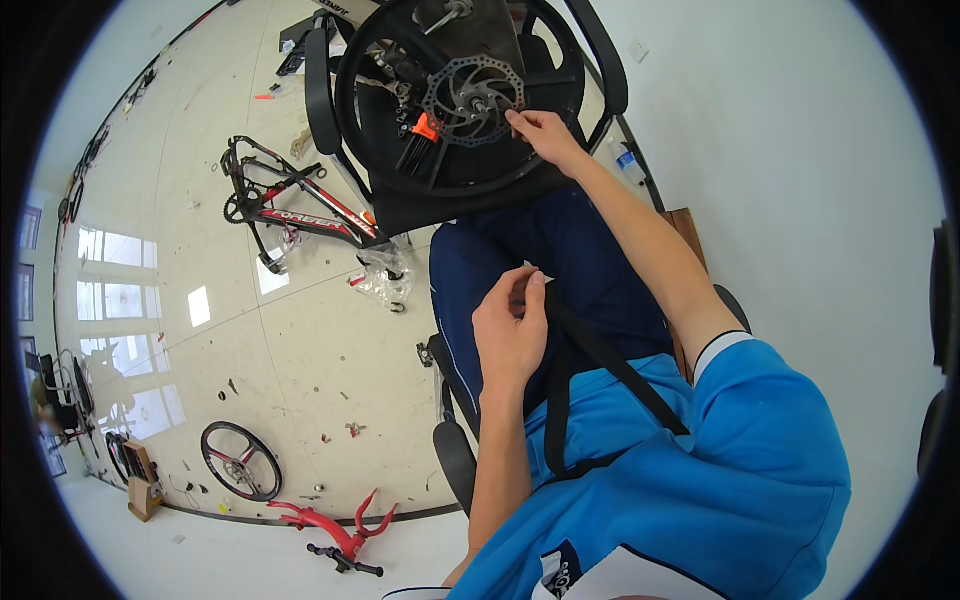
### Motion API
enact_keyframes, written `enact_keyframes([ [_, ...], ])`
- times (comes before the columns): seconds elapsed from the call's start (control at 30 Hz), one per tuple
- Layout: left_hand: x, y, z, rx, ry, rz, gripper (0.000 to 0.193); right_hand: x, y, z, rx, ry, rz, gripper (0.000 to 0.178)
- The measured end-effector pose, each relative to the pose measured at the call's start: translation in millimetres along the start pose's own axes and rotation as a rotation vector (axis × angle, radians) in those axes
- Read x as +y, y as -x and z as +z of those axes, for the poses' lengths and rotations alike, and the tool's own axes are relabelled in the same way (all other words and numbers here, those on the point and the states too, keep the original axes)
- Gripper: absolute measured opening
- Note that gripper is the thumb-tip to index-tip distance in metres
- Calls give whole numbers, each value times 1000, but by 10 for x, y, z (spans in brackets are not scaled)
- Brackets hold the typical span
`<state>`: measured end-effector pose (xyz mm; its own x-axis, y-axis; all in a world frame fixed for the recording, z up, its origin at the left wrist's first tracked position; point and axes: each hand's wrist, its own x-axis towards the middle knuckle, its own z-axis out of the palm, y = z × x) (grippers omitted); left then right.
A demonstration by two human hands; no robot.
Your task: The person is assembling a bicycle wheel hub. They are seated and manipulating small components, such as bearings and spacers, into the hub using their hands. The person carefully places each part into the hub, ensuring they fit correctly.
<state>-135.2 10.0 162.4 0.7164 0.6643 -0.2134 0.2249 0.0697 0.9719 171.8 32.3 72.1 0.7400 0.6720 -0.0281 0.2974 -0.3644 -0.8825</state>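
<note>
A black spoked bicycle wheel (350, 120) lies flat on the seat of a black office chair in front of my knees. A dark metal brake disc (455, 75) with a wavy drilled edge sits at its hub. My right hand (545, 137) reaches over the disc's right side. Its thumb and finger are pinched together there, and whatever they hold is hidden. Nearer, above my lap, my left hand (512, 325) pinches a small white piece (540, 274) between thumb and fingertips. An orange-and-black tool (425, 128) rests beside the disc, left of it, among dark parts.
Armrests (603, 60) flank the wheel. On the floor to the left lie a black-red bicycle frame (310, 218), a clear plastic bag (385, 275), another wheel (242, 462) and a red frame (340, 530). Small parts are scattered about. A bottle (628, 163) stands by the right wall.
</note>
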Motion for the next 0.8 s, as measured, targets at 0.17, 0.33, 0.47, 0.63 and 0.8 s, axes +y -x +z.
enact_keyframes([
  [0.17,-8,-16,-4,3,-10,5,28,-180,-47,-202,-31,226,-110,49],
  [0.33,49,2,-18,-5,-18,-18,27,-304,-38,-238,-12,322,-175,45],
  [0.47,46,-2,-17,-3,-10,-9,28,-384,-34,-307,-55,457,-233,42],
  [0.63,46,15,-14,-10,11,-8,29,-330,-208,-432,-129,788,-528,41],
  [0.8,22,-1,-30,1,-2,-14,29,-502,-334,-511,-198,877,-599,42],
])
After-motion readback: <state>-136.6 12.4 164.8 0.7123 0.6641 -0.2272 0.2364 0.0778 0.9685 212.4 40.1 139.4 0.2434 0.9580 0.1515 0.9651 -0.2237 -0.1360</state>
